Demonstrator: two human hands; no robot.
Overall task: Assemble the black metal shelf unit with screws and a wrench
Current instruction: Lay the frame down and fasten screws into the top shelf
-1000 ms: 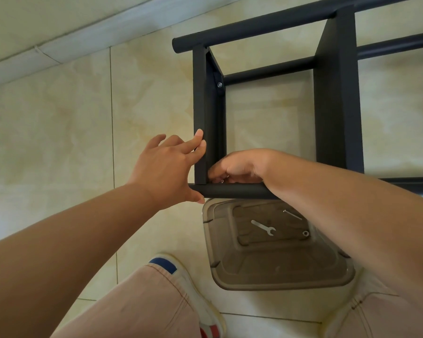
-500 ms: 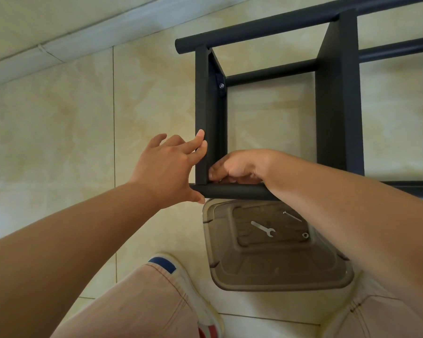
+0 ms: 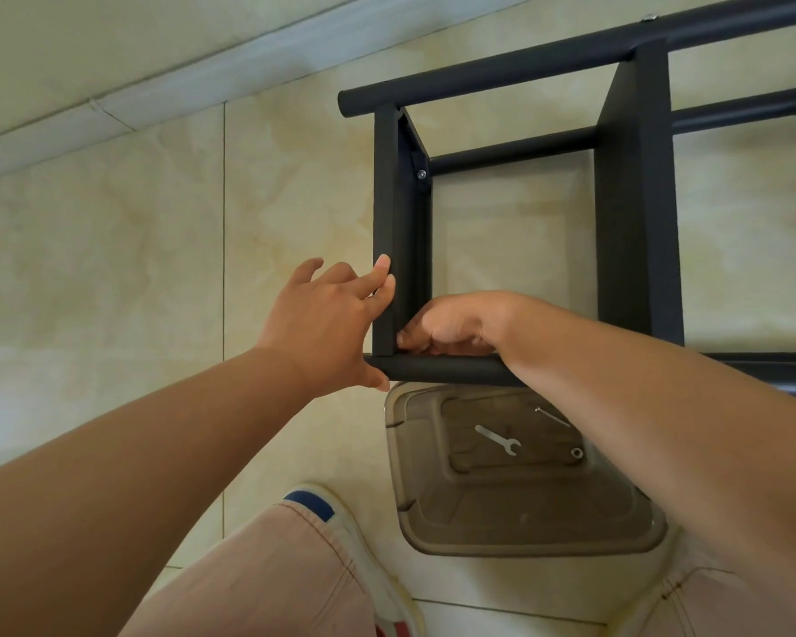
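The shelf unit (image 3: 635,213) lay on the floor. The left hand (image 3: 322,324) braced its corner, fingers straight; the right hand (image 3: 451,324) pinched inside the joint, contents hidden. A loose screw might have dropped, the wrench (image 3: 497,440) lying unused in the bin (image 3: 525,535).

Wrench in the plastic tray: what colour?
Silver; the wrench lies in the brownish translucent tray, in the head view.
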